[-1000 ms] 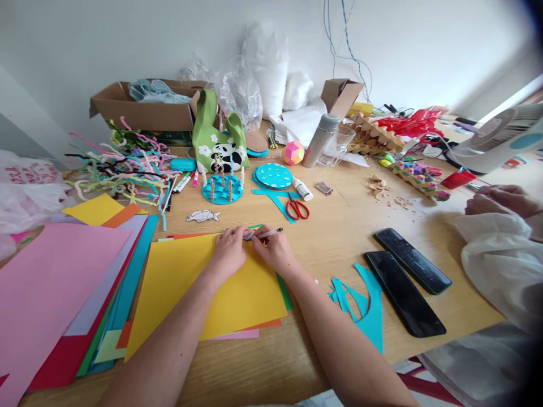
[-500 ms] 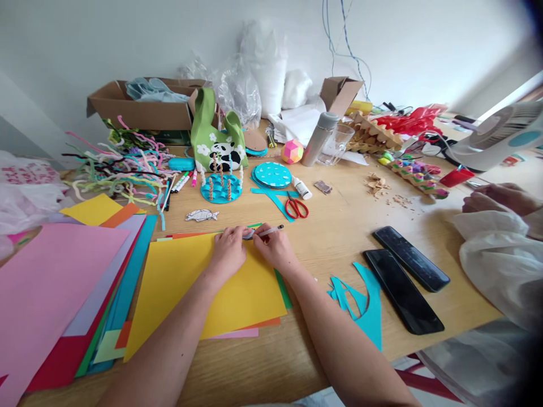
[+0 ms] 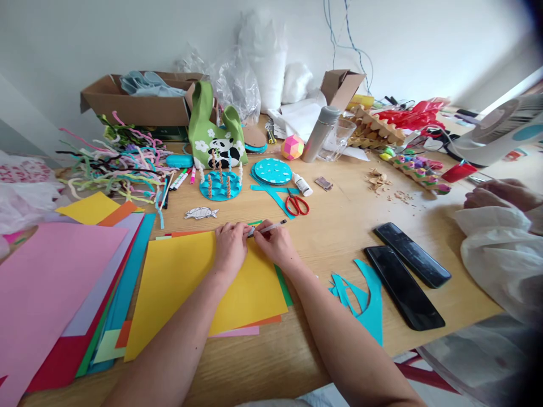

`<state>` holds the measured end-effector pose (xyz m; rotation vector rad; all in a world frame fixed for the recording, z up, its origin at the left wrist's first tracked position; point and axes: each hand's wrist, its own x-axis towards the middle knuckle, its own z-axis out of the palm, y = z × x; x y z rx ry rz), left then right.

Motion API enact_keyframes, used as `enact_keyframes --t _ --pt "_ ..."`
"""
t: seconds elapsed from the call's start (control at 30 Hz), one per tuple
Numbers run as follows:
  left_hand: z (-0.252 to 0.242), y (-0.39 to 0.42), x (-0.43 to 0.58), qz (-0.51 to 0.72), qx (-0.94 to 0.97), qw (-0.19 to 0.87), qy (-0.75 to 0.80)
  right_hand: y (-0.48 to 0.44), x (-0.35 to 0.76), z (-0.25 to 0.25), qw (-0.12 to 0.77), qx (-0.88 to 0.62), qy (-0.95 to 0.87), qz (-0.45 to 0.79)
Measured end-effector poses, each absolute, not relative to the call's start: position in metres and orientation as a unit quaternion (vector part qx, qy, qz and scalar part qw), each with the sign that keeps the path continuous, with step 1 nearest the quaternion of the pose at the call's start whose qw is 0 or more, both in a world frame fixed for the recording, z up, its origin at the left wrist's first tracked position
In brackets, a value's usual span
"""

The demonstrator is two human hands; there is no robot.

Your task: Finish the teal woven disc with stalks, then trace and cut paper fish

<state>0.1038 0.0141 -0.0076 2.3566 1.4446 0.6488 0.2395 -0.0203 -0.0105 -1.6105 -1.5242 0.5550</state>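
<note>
My left hand [image 3: 229, 247] rests at the far edge of a yellow paper sheet [image 3: 186, 285], its fingers pressed down on something small that I cannot make out. My right hand [image 3: 275, 244] is closed round a white pen [image 3: 271, 227] whose tip points left toward the left fingers. The yellow sheet lies on other coloured sheets on the wooden table [image 3: 339, 237].
A stack of coloured paper [image 3: 55, 294] lies at the left. Red scissors [image 3: 296, 204], a paper fish [image 3: 201, 213], teal cut-outs [image 3: 360, 299] and two black phones [image 3: 407, 271] lie around. Another person's hands [image 3: 496, 198] and white sleeve are at the right. Boxes, pipe cleaners and clutter fill the back.
Both hands have stayed at the sheet's far edge; the pen has shifted slightly. The view has tilted down a little.
</note>
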Motion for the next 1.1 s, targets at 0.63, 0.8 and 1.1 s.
enact_keyframes --t 0.63,0.8,1.1 --pt "-0.0054 0.0125 0.1046 0.221 0.826 0.131 0.501 -0.0207 0.2402 -0.0066 0.418 -0.649 -0.59 0.234" --pt "-0.0044 0.0121 0.1046 0.212 0.831 0.128 0.498 -0.0202 0.2407 -0.0068 0.423 -0.651 -0.587 0.23" --pt "-0.0054 0.0123 0.1048 0.211 0.833 0.115 0.499 -0.0187 0.2424 -0.0084 0.424 -0.661 -0.576 0.228"
